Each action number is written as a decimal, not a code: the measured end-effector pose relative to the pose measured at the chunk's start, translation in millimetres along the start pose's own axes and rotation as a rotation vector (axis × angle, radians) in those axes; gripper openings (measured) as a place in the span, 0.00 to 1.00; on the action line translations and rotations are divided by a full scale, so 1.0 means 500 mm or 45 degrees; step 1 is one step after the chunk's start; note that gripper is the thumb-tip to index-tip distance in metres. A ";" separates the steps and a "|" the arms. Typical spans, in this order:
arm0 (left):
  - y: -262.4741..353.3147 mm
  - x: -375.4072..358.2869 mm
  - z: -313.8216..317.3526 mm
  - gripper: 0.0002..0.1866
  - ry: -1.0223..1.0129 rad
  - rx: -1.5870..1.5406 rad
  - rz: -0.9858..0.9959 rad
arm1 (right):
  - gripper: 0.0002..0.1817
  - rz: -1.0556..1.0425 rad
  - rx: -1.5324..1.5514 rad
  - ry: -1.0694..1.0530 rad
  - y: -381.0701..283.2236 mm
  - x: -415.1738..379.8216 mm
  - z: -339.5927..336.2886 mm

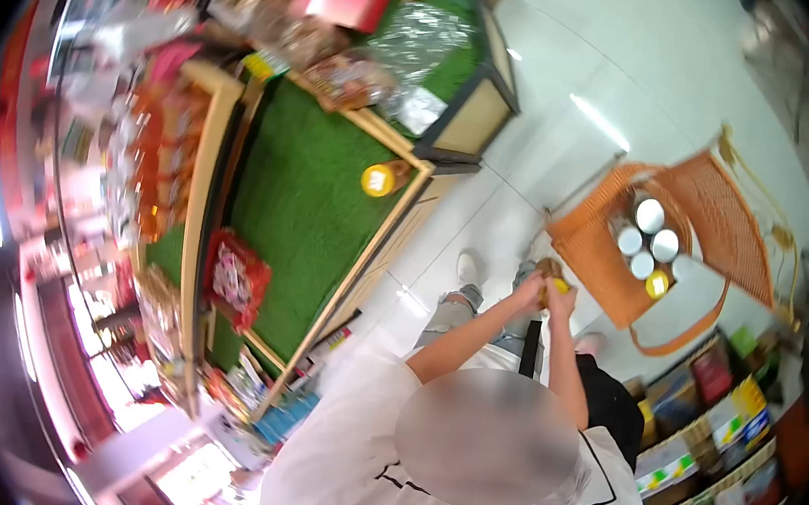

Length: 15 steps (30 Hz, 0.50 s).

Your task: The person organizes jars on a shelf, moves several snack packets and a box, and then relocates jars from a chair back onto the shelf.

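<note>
Gripping a yellow-lidded jar [552, 276] in both hands

Pale tiles cover the floor [538, 80], and a broad display stand [302, 199] with a green, grass-like lining fills much of the left side of the view. On the right, a rack [711, 457] holds packets and boxes. Between the stand and the rack's far end is an orange-brown woven basket [588, 243], with a raised woven panel [724, 220] and a curved strap [683, 346]. Inside it, four silver-lidded containers [650, 215] sit close together with one yellow-lidded container [657, 284].

A red packet [237, 278] lies at the left edge of the green lining, and a spare jar [379, 180] with a yellow lid stands near the corner closest to the basket.

The yellow-lidded jar is in front of the body, just beside the basket and well apart from the spare jar. The left hand [529, 289] has its fingers closed round the brown body; the right hand [561, 299] has its fingers closed at the lid end, though exact finger placement is too small and blurred to tell
</note>
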<state>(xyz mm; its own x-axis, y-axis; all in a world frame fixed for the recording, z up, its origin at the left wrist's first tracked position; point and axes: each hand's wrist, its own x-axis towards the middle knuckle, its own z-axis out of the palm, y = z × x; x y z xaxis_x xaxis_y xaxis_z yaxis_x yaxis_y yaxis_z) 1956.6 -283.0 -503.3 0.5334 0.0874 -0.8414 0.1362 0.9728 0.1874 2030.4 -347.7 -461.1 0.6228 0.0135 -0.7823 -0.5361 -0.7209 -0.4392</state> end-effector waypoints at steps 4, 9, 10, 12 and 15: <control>0.139 -0.258 -0.093 0.28 0.008 -0.169 -0.034 | 0.36 -0.304 -0.379 -0.198 -0.040 -0.154 0.112; 0.189 -0.400 -0.275 0.33 0.346 -0.307 0.266 | 0.38 -0.874 -0.534 -0.495 -0.125 -0.371 0.272; 0.226 -0.461 -0.264 0.34 0.395 -0.278 0.331 | 0.37 -0.914 -0.510 -0.532 -0.146 -0.412 0.299; 0.304 -0.576 -0.261 0.36 0.493 -0.206 0.446 | 0.37 -0.968 -0.452 -0.584 -0.185 -0.497 0.358; 0.395 -0.634 -0.313 0.36 0.428 -0.189 0.679 | 0.37 -1.013 -0.372 -0.600 -0.237 -0.570 0.438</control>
<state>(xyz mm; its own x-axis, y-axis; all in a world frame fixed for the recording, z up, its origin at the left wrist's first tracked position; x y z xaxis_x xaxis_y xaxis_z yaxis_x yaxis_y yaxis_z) 1683.7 -84.9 -278.8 0.2024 0.6057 -0.7695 -0.2050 0.7946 0.5715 1791.8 -114.4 -283.0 0.4157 0.8022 -0.4286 0.1454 -0.5237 -0.8394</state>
